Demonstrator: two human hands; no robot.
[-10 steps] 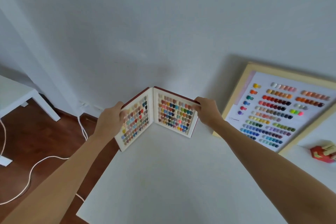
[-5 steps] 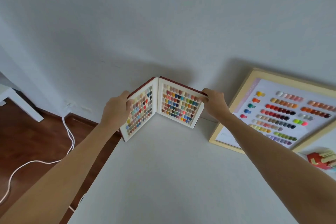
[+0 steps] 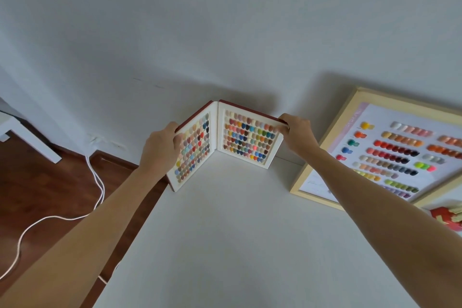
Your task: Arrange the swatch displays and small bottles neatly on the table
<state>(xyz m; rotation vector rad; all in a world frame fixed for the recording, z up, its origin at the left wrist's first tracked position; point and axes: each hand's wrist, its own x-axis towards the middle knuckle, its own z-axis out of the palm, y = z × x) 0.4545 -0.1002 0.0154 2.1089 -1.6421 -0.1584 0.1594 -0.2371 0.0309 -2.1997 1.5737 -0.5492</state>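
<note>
Swatch book (image 3: 222, 142) upright, open in a V at table (image 3: 225, 245) back-left corner, spine toward wall. Left hand (image 3: 160, 147) clamped on left cover edge, right hand (image 3: 296, 134) pinching right cover's top corner. Equidistant; framed swatch board (image 3: 322, 157) just right.

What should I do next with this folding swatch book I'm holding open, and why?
Probably let go. The swatch book already stands open in a V at the table's back corner, your left hand and right hand gripping its outer edges, beside the framed chart.

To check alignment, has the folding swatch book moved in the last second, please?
Yes: the swatch book sits slightly nearer the wall, judging by the framed chart.
</note>
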